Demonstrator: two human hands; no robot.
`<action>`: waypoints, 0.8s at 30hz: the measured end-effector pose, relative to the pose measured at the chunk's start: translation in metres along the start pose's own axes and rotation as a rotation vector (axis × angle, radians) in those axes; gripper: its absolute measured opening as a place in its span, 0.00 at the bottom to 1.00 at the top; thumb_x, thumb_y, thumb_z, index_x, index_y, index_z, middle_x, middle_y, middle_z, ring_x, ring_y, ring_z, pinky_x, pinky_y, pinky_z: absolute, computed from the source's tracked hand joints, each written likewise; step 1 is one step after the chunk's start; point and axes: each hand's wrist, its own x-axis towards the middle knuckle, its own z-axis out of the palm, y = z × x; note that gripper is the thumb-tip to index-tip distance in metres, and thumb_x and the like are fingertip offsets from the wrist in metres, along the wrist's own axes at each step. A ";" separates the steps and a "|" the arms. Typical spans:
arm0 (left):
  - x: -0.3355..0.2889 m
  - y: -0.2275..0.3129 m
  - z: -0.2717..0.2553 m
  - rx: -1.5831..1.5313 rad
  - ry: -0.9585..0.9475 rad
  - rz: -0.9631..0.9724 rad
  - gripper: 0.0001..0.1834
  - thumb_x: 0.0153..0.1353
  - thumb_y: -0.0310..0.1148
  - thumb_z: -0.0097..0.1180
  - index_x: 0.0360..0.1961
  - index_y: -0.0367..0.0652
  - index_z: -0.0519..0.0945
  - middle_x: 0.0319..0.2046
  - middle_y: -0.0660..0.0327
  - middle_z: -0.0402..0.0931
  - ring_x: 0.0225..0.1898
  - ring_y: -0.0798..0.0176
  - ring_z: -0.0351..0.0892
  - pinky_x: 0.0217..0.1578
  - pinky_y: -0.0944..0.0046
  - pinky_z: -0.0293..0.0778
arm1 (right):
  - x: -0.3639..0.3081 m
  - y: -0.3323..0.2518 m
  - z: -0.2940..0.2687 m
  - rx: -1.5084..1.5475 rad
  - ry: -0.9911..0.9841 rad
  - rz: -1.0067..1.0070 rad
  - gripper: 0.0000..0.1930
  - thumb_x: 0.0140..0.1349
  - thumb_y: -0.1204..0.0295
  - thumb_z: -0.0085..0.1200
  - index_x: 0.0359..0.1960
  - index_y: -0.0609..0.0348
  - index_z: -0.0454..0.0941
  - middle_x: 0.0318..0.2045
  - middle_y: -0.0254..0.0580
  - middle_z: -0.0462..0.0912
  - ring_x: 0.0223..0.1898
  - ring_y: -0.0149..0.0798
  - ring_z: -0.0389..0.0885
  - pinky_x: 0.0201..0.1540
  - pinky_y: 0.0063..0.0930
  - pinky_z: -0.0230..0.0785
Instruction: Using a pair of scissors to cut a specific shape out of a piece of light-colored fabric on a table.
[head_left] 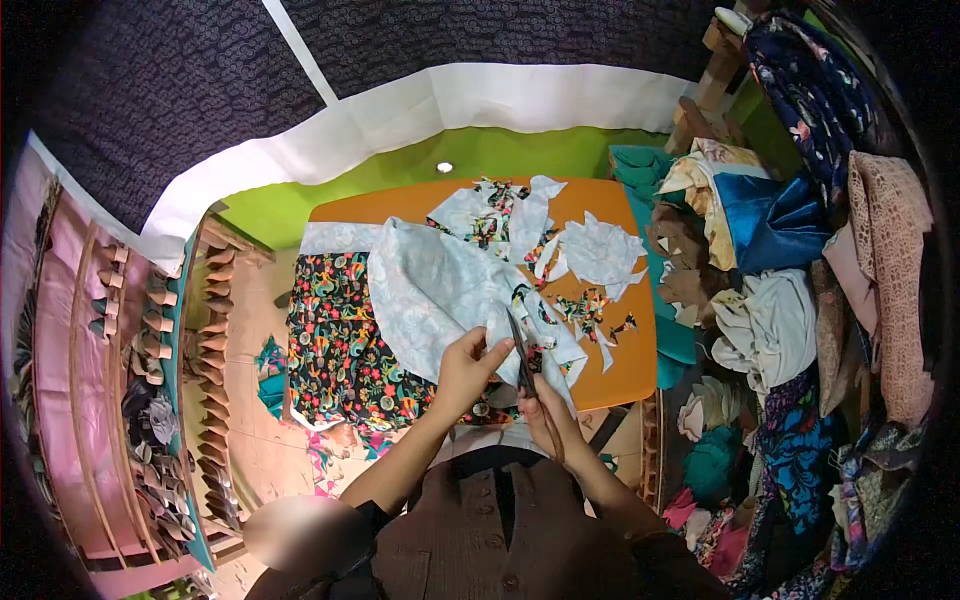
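A pair of dark scissors (pixel 524 366) is in my right hand (pixel 550 412), its fingers closed round the handles. The blades point away from me, up against the cloth's edge; I cannot tell whether they are parted. My left hand (pixel 468 368) pinches the near edge of the floral fabric (pixel 335 330), just left of the blades. This fabric is black with bright red, green and yellow figures. Part of it is folded over, so its pale bluish-white underside (pixel 430 275) lies uppermost. It covers the left and middle of an orange table (pixel 645 340) and hangs over the near-left edge.
Cut scraps (pixel 600 250) of the same cloth lie on the table's right and far parts. Piled fabrics (pixel 770 320) fill the right side. Racks with rows of shoe-shaped pieces (pixel 213 350) stand at left. More scraps (pixel 335 450) lie on the tiled floor below the table.
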 end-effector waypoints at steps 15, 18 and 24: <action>-0.006 -0.009 0.003 -0.093 0.028 -0.015 0.14 0.51 0.36 0.54 0.20 0.35 0.72 0.10 0.70 0.61 0.14 0.79 0.55 0.14 0.73 0.53 | -0.010 -0.016 0.005 0.281 -0.028 0.134 0.31 0.49 0.39 0.36 0.36 0.57 0.60 0.20 0.26 0.58 0.18 0.18 0.53 0.17 0.08 0.46; -0.005 -0.015 0.002 0.061 -0.001 -0.008 0.16 0.50 0.38 0.55 0.16 0.35 0.70 0.09 0.70 0.58 0.14 0.78 0.53 0.13 0.72 0.51 | -0.013 -0.017 0.005 0.508 -0.072 0.216 0.31 0.48 0.38 0.36 0.35 0.57 0.60 0.19 0.26 0.57 0.18 0.18 0.52 0.17 0.08 0.45; -0.006 -0.006 0.001 0.023 -0.001 -0.038 0.17 0.49 0.37 0.55 0.14 0.35 0.68 0.08 0.71 0.56 0.14 0.78 0.53 0.13 0.72 0.50 | -0.014 -0.028 0.002 0.440 -0.081 0.294 0.30 0.49 0.38 0.35 0.34 0.56 0.59 0.19 0.26 0.56 0.18 0.18 0.51 0.16 0.08 0.44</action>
